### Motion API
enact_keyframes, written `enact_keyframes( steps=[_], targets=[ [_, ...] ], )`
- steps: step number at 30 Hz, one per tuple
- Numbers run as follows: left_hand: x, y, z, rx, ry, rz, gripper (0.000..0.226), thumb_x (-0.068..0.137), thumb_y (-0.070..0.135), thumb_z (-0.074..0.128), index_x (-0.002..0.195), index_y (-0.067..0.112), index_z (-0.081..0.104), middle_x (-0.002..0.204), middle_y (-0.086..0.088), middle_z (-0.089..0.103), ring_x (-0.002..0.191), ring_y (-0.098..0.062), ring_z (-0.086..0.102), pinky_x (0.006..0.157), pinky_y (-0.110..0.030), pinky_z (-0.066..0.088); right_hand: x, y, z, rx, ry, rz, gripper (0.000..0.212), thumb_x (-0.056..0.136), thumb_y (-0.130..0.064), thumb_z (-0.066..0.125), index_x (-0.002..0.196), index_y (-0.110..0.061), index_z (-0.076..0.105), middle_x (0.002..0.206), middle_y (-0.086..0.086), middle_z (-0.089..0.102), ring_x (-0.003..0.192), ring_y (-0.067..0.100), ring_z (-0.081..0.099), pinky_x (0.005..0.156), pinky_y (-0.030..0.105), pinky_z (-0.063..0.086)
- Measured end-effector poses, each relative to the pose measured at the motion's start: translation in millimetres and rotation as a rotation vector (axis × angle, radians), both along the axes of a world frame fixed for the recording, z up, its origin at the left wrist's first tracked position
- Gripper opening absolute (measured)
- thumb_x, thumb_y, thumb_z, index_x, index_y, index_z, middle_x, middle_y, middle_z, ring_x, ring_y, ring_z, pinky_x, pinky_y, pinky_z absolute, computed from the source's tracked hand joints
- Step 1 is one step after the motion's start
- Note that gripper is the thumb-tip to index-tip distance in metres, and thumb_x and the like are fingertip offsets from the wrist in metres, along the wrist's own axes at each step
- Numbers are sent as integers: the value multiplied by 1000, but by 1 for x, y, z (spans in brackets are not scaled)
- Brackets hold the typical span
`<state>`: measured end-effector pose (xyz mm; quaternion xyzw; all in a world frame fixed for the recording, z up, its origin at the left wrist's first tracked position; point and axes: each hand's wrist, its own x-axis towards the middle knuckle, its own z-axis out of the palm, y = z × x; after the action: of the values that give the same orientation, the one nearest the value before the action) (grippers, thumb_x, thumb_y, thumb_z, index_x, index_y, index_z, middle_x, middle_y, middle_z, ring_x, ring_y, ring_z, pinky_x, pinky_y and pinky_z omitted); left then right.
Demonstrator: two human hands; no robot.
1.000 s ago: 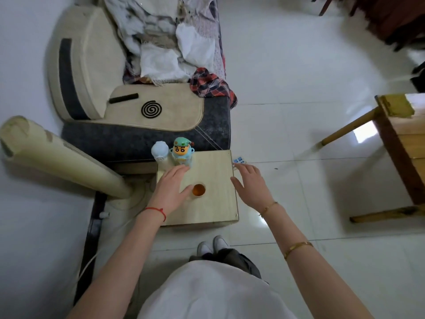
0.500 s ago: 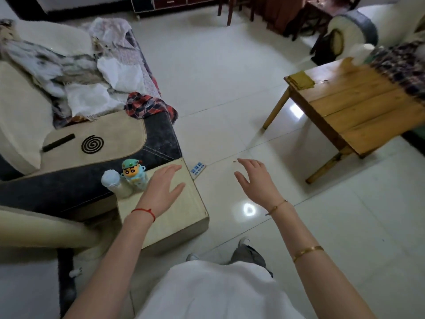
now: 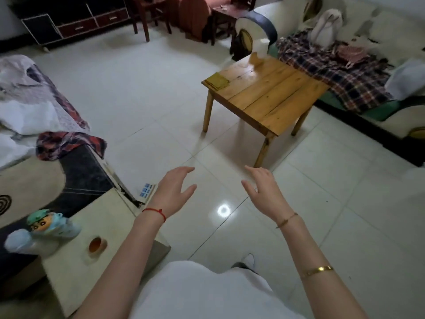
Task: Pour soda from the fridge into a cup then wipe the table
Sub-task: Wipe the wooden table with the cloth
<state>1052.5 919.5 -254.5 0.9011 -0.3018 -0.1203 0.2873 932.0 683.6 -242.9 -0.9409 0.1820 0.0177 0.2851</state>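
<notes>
A: Hands?
B: Left hand (image 3: 176, 191) and right hand (image 3: 263, 192) both out in front over the tiled floor (image 3: 142, 93), fingers loosely spread, holding nothing.
A: Task items?
B: Wooden table (image 3: 264, 97) ahead on the right, well apart from both hands. A folded yellow cloth (image 3: 217, 81) lies on its near-left corner. A blurry cup-like thing (image 3: 256, 59) sits at the far edge, can't tell what it is.
A: Else?
B: Pale stool (image 3: 103, 231) at lower left carries a cartoon-figure bottle (image 3: 49, 224).
</notes>
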Motion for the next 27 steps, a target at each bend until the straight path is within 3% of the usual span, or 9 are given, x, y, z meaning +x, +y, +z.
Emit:
enact_keyframes(
  steps=[6,13,27],
  targets=[
    [-23,-132,6,-45,-4,-82,49,94,28,61,139,16,48,141,1,51,133,-17,44,109,-23,28,-51,-121,21,-19,-3,-111,50,102,-35,42,148,-15,37,149,1,42,143,19,28,118,34,22],
    [-44,-248,16,-95,0,-194,50,93,27,62,140,15,48,140,-1,52,132,-18,45,112,-32,35,-93,-230,29,-43,-24,-243,50,102,-35,43,147,-14,40,147,3,45,140,20,31,116,33,23],
    [6,-431,7,-13,-18,-361,50,94,30,59,142,19,45,141,-1,51,132,-17,44,111,-34,36,-73,-371,-1,-5,7,-394,50,101,-35,44,146,-14,40,146,5,46,139,23,33,117,39,26]
  ],
)
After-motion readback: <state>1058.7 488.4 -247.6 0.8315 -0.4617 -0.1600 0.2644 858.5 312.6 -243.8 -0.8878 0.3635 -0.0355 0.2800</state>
